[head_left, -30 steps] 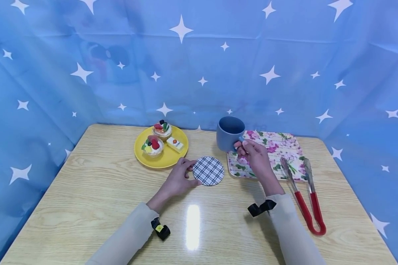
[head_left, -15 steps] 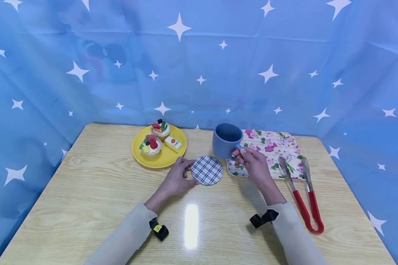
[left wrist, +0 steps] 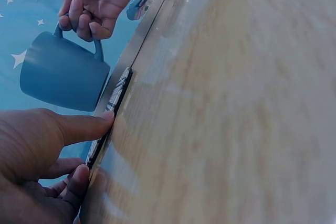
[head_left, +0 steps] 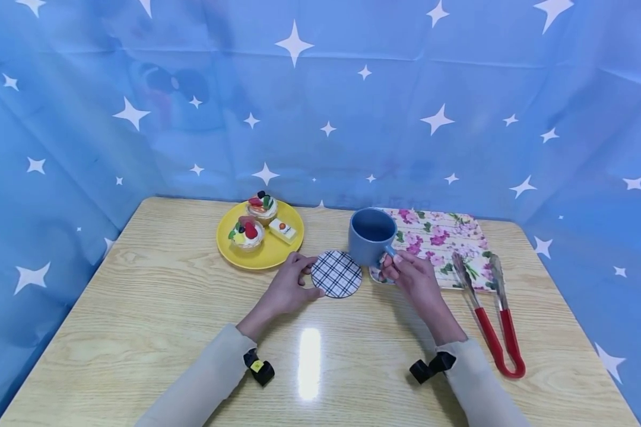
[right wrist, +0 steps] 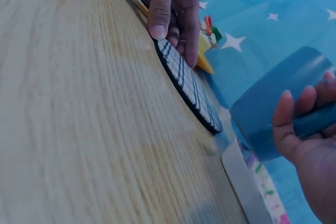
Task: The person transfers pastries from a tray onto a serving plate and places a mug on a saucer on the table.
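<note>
A blue mug is held off the table beside the right edge of a round plaid coaster. My right hand grips its handle, fingers curled through it, as the right wrist view shows. The mug overlaps the near left part of a floral tray. My left hand holds the coaster's left side between thumb and fingers, with the coaster lying flat on the wooden table. In the left wrist view the thumb lies on the coaster's edge.
Left of the coaster stands a yellow plate with two fruit tarts and a small cake slice. Metal tongs with red handles lie at the right, tips over the tray. A blue starry curtain hangs behind the table.
My right hand has brought the mug nearer and lower, from the tray's far left corner to beside the coaster. My left hand stays at the coaster.
</note>
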Demonstrator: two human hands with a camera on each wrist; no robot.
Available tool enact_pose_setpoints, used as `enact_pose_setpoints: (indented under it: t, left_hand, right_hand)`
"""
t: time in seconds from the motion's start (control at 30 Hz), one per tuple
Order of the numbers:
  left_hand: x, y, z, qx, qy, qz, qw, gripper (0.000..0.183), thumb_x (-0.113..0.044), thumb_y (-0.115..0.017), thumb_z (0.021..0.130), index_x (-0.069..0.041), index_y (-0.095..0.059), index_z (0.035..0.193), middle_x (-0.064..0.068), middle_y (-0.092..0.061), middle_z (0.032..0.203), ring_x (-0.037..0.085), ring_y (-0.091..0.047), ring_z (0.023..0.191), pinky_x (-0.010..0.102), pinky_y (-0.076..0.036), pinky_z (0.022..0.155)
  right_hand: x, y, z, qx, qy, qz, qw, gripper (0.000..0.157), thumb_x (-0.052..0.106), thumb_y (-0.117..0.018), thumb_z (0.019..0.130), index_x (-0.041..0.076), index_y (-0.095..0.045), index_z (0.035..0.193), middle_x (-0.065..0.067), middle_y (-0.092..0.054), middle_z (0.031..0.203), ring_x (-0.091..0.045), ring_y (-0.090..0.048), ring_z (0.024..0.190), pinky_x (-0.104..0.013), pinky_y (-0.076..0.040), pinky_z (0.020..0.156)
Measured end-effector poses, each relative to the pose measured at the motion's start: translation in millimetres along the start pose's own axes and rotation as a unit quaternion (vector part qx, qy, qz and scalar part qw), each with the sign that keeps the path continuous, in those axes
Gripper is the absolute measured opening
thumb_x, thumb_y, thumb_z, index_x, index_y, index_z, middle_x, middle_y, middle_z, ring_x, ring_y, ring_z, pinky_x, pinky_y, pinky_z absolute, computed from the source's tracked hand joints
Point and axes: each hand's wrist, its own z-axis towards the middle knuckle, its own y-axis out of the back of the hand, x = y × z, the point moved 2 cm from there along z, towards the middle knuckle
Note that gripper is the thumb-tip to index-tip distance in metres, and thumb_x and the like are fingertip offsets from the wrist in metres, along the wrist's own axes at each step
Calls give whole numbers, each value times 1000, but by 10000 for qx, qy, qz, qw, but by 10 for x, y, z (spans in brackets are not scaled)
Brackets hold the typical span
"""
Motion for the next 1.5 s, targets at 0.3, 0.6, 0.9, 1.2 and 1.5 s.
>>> enact_pose_setpoints:
  t: [0.3,0.6,0.9,1.2,1.5]
  left_hand:
    - [-6,2,-1,5,-43,21,10000,73,-19,-85,86,-11,-52,151,3,-47,125,18,-48,102,27,-51,83]
    - [-9,3,-3,32,-123,27,9999,73,-19,-85,86,-10,-52,150,4,-47,125,18,-48,101,27,-50,82]
    - [-8,9,-11,-23,-260,57,9996,72,-19,-85,85,-8,-54,148,6,-48,122,19,-48,98,27,-48,78]
    - [-6,7,-10,-38,-402,60,9992,69,-17,-85,85,-8,-55,147,6,-48,120,17,-47,92,26,-47,75]
    - [3,14,-19,-15,-347,35,9994,69,-18,-85,85,-7,-55,147,6,-48,120,18,-47,93,26,-46,74]
  right_hand:
    - [9,-78,-37,444,348,344,9978,30,10,-40,111,1,-65,97,-1,-62,85,-15,-61,82,-30,-63,80]
    - [-76,-238,-59,970,581,749,9908,35,-1,-34,109,1,-66,96,-1,-57,80,-17,-58,80,-30,-60,80]
    - [-172,-356,-95,1193,433,599,9901,33,2,-34,109,4,-64,97,0,-55,82,-15,-58,83,-27,-60,80]
    - [-199,-380,-109,1350,390,739,9873,32,0,-33,109,3,-63,97,1,-59,86,-13,-60,86,-30,-62,85]
    - [-178,-309,-135,1217,-309,419,9912,29,10,-39,111,7,-63,97,3,-62,87,-12,-64,89,-28,-62,87]
